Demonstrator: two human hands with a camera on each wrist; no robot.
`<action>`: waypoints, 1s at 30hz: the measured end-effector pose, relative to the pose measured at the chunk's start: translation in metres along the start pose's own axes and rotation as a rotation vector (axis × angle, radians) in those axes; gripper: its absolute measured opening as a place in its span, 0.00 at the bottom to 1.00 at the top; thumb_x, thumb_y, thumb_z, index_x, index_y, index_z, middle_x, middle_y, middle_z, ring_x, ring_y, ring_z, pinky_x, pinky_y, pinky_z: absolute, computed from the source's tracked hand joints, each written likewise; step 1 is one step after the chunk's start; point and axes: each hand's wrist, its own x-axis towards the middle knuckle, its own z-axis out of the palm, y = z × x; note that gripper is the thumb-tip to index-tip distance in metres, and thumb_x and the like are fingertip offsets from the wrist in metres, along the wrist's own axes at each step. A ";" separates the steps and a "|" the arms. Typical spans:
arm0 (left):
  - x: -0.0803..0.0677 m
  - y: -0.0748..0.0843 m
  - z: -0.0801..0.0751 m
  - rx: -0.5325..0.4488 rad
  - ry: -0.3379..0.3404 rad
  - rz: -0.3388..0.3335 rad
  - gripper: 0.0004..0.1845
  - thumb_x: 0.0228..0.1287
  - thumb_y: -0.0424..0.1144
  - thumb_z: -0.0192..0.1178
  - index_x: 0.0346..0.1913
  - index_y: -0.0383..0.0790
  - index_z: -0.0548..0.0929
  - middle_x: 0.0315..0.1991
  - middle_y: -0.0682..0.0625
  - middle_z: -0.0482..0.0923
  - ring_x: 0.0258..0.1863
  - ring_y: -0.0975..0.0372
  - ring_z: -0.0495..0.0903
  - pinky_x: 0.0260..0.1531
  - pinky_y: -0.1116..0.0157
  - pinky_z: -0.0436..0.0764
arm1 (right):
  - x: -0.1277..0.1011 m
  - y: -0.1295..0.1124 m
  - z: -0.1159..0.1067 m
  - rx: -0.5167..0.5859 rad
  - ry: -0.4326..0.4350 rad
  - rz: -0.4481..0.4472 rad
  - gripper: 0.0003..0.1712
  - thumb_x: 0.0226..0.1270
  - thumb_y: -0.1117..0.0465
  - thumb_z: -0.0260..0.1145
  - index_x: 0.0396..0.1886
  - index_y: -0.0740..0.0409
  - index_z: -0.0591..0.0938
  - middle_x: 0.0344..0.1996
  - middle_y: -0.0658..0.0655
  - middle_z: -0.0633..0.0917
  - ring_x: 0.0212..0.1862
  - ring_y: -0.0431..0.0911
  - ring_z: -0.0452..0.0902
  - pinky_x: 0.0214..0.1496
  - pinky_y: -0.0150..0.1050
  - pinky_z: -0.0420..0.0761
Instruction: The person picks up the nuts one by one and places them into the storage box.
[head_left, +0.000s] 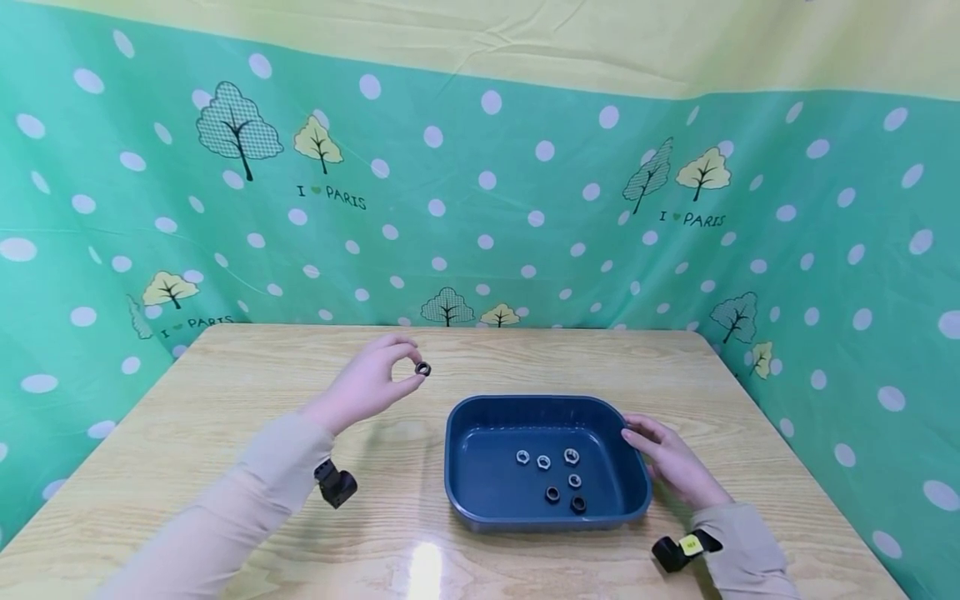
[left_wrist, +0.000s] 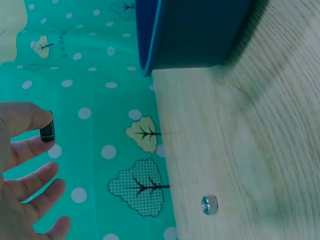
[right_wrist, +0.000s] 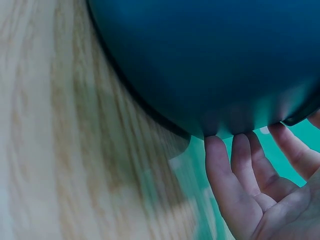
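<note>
Held up over the table left of the blue tray (head_left: 491, 492), my left hand (head_left: 367, 385) pinches a dark hex nut (head_left: 423, 368) between thumb and fingertip. In the left wrist view the same dark nut (left_wrist: 47, 129) shows edge-on, the other fingers spread apart below it. My right hand (head_left: 669, 457) grips the tray's right side, thumb at the rim and fingers on the outer wall. Inside the tray lie several silver nuts (head_left: 543, 462) and two dark nuts, one (head_left: 552, 494) left of the other (head_left: 578, 504).
A silver nut (left_wrist: 210, 204) lies on the wooden table (left_wrist: 250, 165) in the left wrist view. A green dotted curtain (head_left: 487, 242) hangs along the table's back and right side. Wrist cameras are strapped on both sleeves.
</note>
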 end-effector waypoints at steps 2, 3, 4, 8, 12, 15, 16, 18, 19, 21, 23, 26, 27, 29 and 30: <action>0.003 0.004 0.000 -0.009 -0.002 0.003 0.09 0.58 0.38 0.64 0.39 0.37 0.81 0.53 0.38 0.76 0.58 0.44 0.72 0.59 0.49 0.70 | 0.000 0.000 0.000 0.001 0.002 -0.002 0.31 0.72 0.53 0.54 0.67 0.67 0.62 0.60 0.67 0.70 0.53 0.48 0.71 0.47 0.38 0.78; 0.005 0.006 0.000 -0.013 -0.002 0.005 0.09 0.58 0.38 0.64 0.39 0.37 0.81 0.53 0.39 0.76 0.58 0.45 0.72 0.59 0.49 0.70 | 0.000 0.000 0.000 0.002 0.002 -0.003 0.31 0.72 0.53 0.54 0.67 0.67 0.62 0.60 0.67 0.70 0.53 0.48 0.71 0.47 0.38 0.78; 0.006 0.007 0.001 -0.017 -0.002 0.007 0.09 0.58 0.38 0.64 0.39 0.38 0.81 0.54 0.39 0.76 0.58 0.45 0.72 0.59 0.50 0.71 | 0.000 0.000 0.000 0.003 0.002 -0.004 0.31 0.72 0.53 0.54 0.67 0.67 0.62 0.60 0.67 0.70 0.52 0.48 0.71 0.47 0.38 0.78; 0.013 0.016 0.003 -0.033 -0.003 0.017 0.08 0.59 0.39 0.64 0.39 0.38 0.81 0.54 0.39 0.76 0.58 0.45 0.73 0.58 0.50 0.72 | 0.000 0.001 0.000 0.000 -0.001 -0.005 0.32 0.72 0.52 0.54 0.67 0.67 0.62 0.60 0.67 0.70 0.53 0.48 0.71 0.47 0.38 0.79; 0.019 0.025 0.006 -0.053 0.001 0.042 0.08 0.59 0.39 0.64 0.39 0.39 0.81 0.54 0.40 0.76 0.56 0.47 0.74 0.57 0.51 0.73 | 0.000 0.001 0.000 0.000 -0.004 -0.002 0.32 0.73 0.52 0.54 0.68 0.67 0.61 0.61 0.68 0.69 0.54 0.49 0.71 0.47 0.40 0.80; 0.023 0.032 0.009 -0.076 0.006 0.061 0.08 0.59 0.39 0.64 0.39 0.39 0.81 0.53 0.41 0.76 0.55 0.47 0.75 0.56 0.51 0.73 | 0.000 0.002 0.001 0.002 -0.004 0.000 0.32 0.72 0.52 0.54 0.68 0.67 0.61 0.61 0.68 0.69 0.55 0.50 0.71 0.48 0.40 0.80; 0.024 0.035 0.011 -0.083 0.006 0.065 0.08 0.59 0.39 0.64 0.39 0.39 0.81 0.53 0.42 0.76 0.55 0.48 0.75 0.56 0.52 0.73 | 0.000 0.002 0.001 0.003 -0.004 0.001 0.32 0.72 0.52 0.54 0.68 0.67 0.61 0.61 0.68 0.69 0.55 0.50 0.71 0.48 0.40 0.80; 0.027 0.039 0.013 -0.103 0.003 0.067 0.08 0.59 0.38 0.64 0.38 0.39 0.81 0.53 0.41 0.75 0.55 0.48 0.75 0.57 0.52 0.73 | 0.000 0.002 0.001 0.001 -0.005 0.006 0.33 0.72 0.52 0.54 0.68 0.66 0.61 0.61 0.68 0.69 0.55 0.50 0.71 0.48 0.41 0.80; 0.028 0.041 0.015 -0.112 -0.001 0.066 0.08 0.59 0.38 0.64 0.38 0.39 0.81 0.53 0.41 0.75 0.56 0.48 0.75 0.57 0.52 0.73 | -0.001 0.002 0.001 0.002 -0.005 0.009 0.33 0.72 0.52 0.54 0.68 0.66 0.61 0.62 0.68 0.69 0.55 0.50 0.71 0.48 0.41 0.80; 0.030 0.045 0.018 -0.127 -0.007 0.060 0.08 0.59 0.38 0.64 0.38 0.39 0.81 0.54 0.42 0.75 0.56 0.49 0.74 0.57 0.53 0.73 | -0.001 0.002 0.002 0.002 -0.005 0.013 0.33 0.72 0.51 0.54 0.68 0.66 0.61 0.62 0.68 0.69 0.55 0.50 0.72 0.49 0.42 0.80; 0.032 0.049 0.022 -0.142 -0.011 0.057 0.07 0.59 0.38 0.64 0.38 0.39 0.81 0.54 0.42 0.75 0.56 0.49 0.74 0.58 0.54 0.73 | -0.001 0.002 0.002 0.008 -0.005 0.015 0.33 0.72 0.51 0.54 0.68 0.66 0.61 0.62 0.68 0.68 0.55 0.50 0.72 0.50 0.43 0.80; 0.036 0.055 0.027 -0.168 -0.012 0.058 0.08 0.59 0.38 0.64 0.39 0.39 0.81 0.54 0.43 0.75 0.57 0.50 0.74 0.58 0.54 0.73 | -0.001 0.002 0.002 0.017 0.001 0.016 0.33 0.72 0.51 0.54 0.68 0.66 0.61 0.61 0.68 0.68 0.54 0.50 0.72 0.50 0.43 0.80; 0.037 0.056 0.029 -0.174 -0.012 0.060 0.08 0.59 0.38 0.64 0.39 0.39 0.81 0.55 0.43 0.75 0.58 0.50 0.74 0.58 0.54 0.73 | -0.001 0.001 0.002 0.017 0.004 0.017 0.32 0.72 0.52 0.54 0.68 0.66 0.61 0.61 0.67 0.68 0.54 0.49 0.72 0.49 0.43 0.80; 0.039 0.059 0.033 -0.194 -0.015 0.062 0.07 0.59 0.38 0.64 0.38 0.39 0.81 0.55 0.43 0.74 0.58 0.50 0.74 0.59 0.54 0.72 | -0.001 0.000 0.002 0.020 0.006 0.016 0.32 0.72 0.52 0.54 0.68 0.67 0.62 0.61 0.68 0.69 0.54 0.49 0.72 0.49 0.42 0.80; 0.040 0.060 0.035 -0.207 -0.018 0.061 0.07 0.59 0.38 0.64 0.38 0.39 0.81 0.55 0.43 0.74 0.58 0.50 0.73 0.59 0.54 0.72 | -0.001 0.000 0.002 0.018 0.007 0.015 0.32 0.72 0.52 0.54 0.68 0.67 0.62 0.61 0.68 0.69 0.55 0.49 0.72 0.49 0.42 0.80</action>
